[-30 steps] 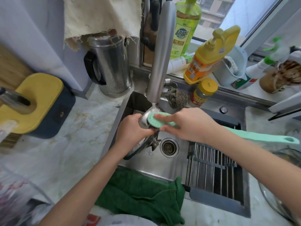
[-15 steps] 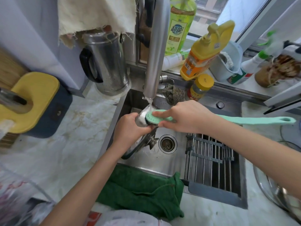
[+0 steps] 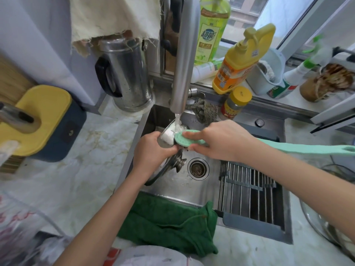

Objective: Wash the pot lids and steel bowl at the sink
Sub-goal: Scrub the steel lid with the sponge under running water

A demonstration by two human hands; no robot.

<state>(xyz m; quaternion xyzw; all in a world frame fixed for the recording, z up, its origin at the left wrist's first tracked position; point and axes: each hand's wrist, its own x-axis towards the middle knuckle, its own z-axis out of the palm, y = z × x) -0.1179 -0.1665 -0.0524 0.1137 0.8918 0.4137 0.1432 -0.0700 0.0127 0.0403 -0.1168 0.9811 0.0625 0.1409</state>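
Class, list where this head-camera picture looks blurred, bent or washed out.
Head view: daylight washes out the window; the wide lens tilts the tap; the bag at lower left is smeared; left hand, lid, right hand and brush are sharp.

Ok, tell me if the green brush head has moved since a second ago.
No, barely: the brush head still sits just up-left of the drain.

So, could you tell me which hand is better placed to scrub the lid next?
The right hand: it grips the mint-green long-handled brush, head against the steel pot lid, while the left hand holds that lid under the running steel tap.
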